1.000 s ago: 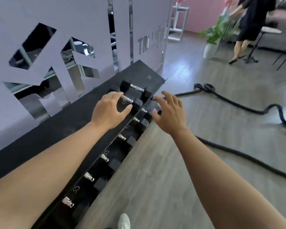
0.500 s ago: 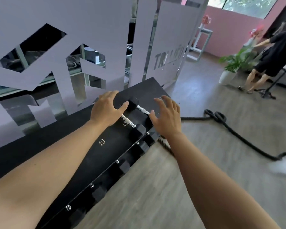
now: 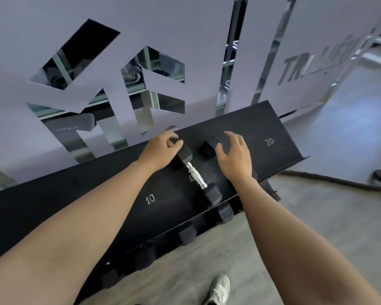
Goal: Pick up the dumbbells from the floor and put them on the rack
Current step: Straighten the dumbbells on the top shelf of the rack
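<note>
From the head camera, a black sloped metal rack shelf [image 3: 273, 128] with white painted numbers 10 and 20 runs diagonally across the frame against a grey partition wall with cut-out openings [image 3: 141, 51]. Two black hex-ended dumbbells with chrome handles lie side by side on the upper shelf. On the nearer-left dumbbell [image 3: 195, 173] the handle shows in full, and the left hand [image 3: 158, 151] rests on its far head, fingers curled over that head's top; the grip there is loose, not closed around anything. The second dumbbell [image 3: 208, 147] lies just to the right, and the right hand [image 3: 234, 156] hovers over its middle with fingers spread, so the grip is released; whether the palm touches the handle cannot be told. That handle and the near head are hidden under the hand and wrist. A number painted between 10 and 20 is partly covered by the first dumbbell's handle. Below the shelf's front lip, a row of black hex dumbbell heads [image 3: 186, 235] on a lower tier shows only its ends. A thick black rope [image 3: 339, 183] lies on the grey wood-look floor [image 3: 317, 216] to the right, and a white sneaker [image 3: 218, 289] is cut off by the bottom edge.
</note>
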Tool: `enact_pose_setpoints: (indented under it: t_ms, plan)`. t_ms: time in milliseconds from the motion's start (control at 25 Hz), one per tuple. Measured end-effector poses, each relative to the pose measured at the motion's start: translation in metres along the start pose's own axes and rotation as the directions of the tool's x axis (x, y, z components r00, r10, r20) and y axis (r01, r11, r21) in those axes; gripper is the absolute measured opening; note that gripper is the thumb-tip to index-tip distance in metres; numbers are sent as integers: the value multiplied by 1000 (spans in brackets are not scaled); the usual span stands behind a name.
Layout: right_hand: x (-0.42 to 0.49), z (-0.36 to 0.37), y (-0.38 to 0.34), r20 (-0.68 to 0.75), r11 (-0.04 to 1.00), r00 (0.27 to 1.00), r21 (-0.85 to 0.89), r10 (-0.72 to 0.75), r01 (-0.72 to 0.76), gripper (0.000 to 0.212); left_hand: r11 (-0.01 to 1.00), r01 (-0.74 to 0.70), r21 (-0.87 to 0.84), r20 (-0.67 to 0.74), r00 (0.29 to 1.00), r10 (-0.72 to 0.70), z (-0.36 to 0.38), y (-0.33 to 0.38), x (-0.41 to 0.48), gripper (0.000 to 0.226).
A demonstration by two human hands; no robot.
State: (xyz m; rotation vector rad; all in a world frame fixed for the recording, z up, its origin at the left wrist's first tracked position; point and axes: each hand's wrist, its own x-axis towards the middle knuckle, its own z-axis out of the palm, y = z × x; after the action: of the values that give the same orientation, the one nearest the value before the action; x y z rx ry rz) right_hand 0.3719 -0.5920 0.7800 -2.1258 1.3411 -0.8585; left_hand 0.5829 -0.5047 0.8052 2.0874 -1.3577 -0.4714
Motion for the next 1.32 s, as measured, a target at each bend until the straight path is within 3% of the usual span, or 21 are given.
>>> enact_pose_setpoints:
  t_ms: [80,160,360,520,600,720,880,1040,1320]
  plan:
    - [20,11,30,123,976,983,154,133,-152,47,995,92,32,72,993,-94,19,-3,19,23]
    - [34,33,61,226,916,939,249,260,-314,44,985,171,-1,36,985,-171,40,-10,40,20]
    - [32,118,145,417,767,783,256,462,-589,27,930,361,-66,-14,932,-362,121,-54,100,53]
    - [29,187,195,469,651,652,193,596,-734,23,904,425,-38,-25,904,-426,181,-104,142,75]
    - [28,205,204,462,613,611,167,643,-772,32,904,426,-40,-28,904,-427,192,-116,152,76]
    - [34,219,208,470,564,533,88,703,-821,43,899,436,-32,-138,889,-436,201,-122,164,66]
    - [30,214,202,447,498,422,-63,789,-865,35,897,436,-72,-163,882,-442,200,-118,165,54]
    - [29,215,198,429,460,385,-83,817,-884,31,908,404,-108,-149,897,-416,197,-117,163,42]
    - [7,229,184,435,353,313,-11,844,-936,31,938,348,18,-72,936,-345,192,-123,167,60]
